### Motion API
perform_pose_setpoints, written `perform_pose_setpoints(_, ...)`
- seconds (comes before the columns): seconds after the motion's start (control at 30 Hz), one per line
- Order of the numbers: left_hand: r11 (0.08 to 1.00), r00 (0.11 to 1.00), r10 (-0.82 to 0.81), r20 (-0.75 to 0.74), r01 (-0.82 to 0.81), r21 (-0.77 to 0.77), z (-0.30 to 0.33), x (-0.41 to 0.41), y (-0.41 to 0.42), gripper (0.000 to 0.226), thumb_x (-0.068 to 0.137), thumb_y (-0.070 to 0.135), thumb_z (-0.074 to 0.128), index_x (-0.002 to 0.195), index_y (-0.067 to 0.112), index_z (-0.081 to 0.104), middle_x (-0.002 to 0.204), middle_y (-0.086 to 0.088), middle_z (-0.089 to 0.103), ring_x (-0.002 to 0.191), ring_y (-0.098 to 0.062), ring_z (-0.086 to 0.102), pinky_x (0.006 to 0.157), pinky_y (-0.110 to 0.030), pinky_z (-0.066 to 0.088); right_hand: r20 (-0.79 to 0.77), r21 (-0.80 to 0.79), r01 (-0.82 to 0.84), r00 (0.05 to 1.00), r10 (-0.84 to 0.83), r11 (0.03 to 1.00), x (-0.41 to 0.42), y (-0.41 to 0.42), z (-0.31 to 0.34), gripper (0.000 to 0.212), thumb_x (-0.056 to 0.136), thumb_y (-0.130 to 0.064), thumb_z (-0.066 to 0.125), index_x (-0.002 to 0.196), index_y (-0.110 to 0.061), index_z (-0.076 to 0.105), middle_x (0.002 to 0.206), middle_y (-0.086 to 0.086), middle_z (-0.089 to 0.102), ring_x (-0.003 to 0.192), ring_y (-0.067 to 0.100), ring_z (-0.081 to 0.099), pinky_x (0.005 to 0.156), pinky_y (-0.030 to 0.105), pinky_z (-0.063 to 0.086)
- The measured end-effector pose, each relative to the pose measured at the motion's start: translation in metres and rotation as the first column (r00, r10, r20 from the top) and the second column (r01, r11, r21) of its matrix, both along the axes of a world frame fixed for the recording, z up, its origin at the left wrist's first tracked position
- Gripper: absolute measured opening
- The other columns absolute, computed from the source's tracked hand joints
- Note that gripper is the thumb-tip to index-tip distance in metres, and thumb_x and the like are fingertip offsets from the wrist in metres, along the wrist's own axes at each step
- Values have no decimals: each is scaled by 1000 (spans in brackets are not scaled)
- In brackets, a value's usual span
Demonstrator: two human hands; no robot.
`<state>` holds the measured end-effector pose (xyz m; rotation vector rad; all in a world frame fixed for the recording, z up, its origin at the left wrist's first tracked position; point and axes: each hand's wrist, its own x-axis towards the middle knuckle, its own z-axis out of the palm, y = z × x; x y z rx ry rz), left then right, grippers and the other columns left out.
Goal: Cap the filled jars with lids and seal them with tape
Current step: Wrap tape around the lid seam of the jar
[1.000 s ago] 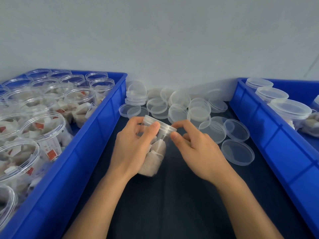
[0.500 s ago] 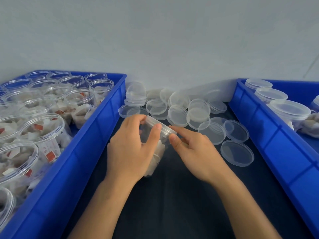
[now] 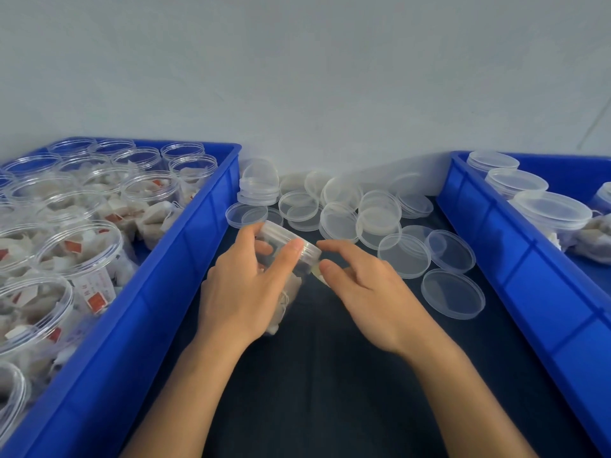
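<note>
At the centre of the head view, your left hand gripped the capped clear jar, fingers and thumb curled round its neck, the jar tilted with its lid toward 1 o'clock above the dark table. Your right hand sat just at 3 o'clock of the lid, thumb and forefinger apart; a pale strip, maybe tape, lay under the thumb, though whether you pinched it I cannot tell. Loose clear lids lay scattered from 12 to 2 o'clock. At 9 o'clock a blue bin held open filled jars; at 3 o'clock another blue bin held capped jars.
</note>
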<state>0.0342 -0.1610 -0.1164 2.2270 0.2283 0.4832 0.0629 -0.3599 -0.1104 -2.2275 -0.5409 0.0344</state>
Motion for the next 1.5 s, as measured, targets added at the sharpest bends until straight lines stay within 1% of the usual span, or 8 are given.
perform_pose_setpoints(0.2, 995, 1000, -13, 7, 14, -103, 0, -1, 1, 68, 75, 95, 41, 123, 49, 54, 109, 25, 67, 96, 2, 66, 80, -35, 53, 103, -149, 52, 994, -37, 988, -1, 2, 0, 39, 106, -56, 34, 142, -48, 47, 60, -29, 55, 72, 13, 50, 81, 42, 49)
perform_pose_setpoints(0.43, 943, 996, -79, 43, 89, -322, 0, -3, -5, 59, 74, 88, 54, 112, 45, 65, 104, 20, 75, 94, 3, 72, 78, -31, 55, 106, -108, 58, 993, -46, 993, 2, -1, -3, 39, 106, -59, 34, 143, -50, 45, 61, -23, 58, 66, 4, 53, 69, 34, 40)
perform_pose_setpoints(0.8, 916, 977, -209, 52, 214, -340, 0, -3, 4, 53, 85, 78, 53, 120, 41, 67, 113, 20, 75, 108, 2, 69, 94, -35, 54, 26, -139, -10, 1000, 14, 990, 5, -4, -7, 47, 106, -63, 31, 152, -54, 36, 64, -36, 55, 67, 1, 48, 73, 33, 38)
perform_pose_setpoints(1.0, 969, 982, -186, 6, 185, -166, -1, -4, 4, 81, 75, 89, 53, 144, 50, 37, 120, 25, 68, 110, -2, 68, 91, -36, 57, 30, -116, -3, 1000, 6, 993, 5, -2, -10, 47, 107, -59, 32, 153, -48, 38, 62, -40, 53, 67, 0, 46, 70, 31, 36)
perform_pose_setpoints(1.17, 992, 988, -59, 144, 42, 123, 0, -6, -3, 57, 87, 84, 46, 127, 45, 55, 114, 25, 65, 103, 3, 64, 81, -27, 56, 35, -92, 14, 999, -11, 996, 4, 1, -10, 49, 106, -59, 34, 153, -46, 40, 63, -37, 55, 67, 2, 50, 68, 29, 36)
perform_pose_setpoints(1.27, 963, 990, -12, 142, -27, 267, 2, -8, -10, 79, 92, 84, 31, 151, 35, 50, 125, 19, 68, 112, -3, 65, 89, -35, 56, 40, -94, 26, 999, -22, 995, 3, 3, -8, 49, 107, -59, 33, 152, -43, 44, 65, -27, 55, 73, 5, 49, 72, 32, 39)
perform_pose_setpoints(1.37, 949, 996, 7, 91, -35, 313, 1, -9, -17, 89, 91, 82, 21, 165, 33, 32, 145, 10, 64, 127, -16, 64, 96, -44, 52, 26, -127, 27, 999, -23, 992, 1, 5, -5, 48, 108, -58, 31, 151, -42, 45, 80, -19, 52, 87, 14, 52, 81, 38, 44)
perform_pose_setpoints(1.5, 956, 999, -6, 43, -7, 295, 2, -8, -15, 94, 84, 93, 24, 161, 39, 32, 145, 13, 62, 124, -16, 65, 92, -46, 52, -30, -79, 1, 1000, -3, 997, 0, 3, -5, 44, 109, -50, 29, 149, -45, 47, 82, -16, 58, 88, 16, 54, 83, 38, 45)
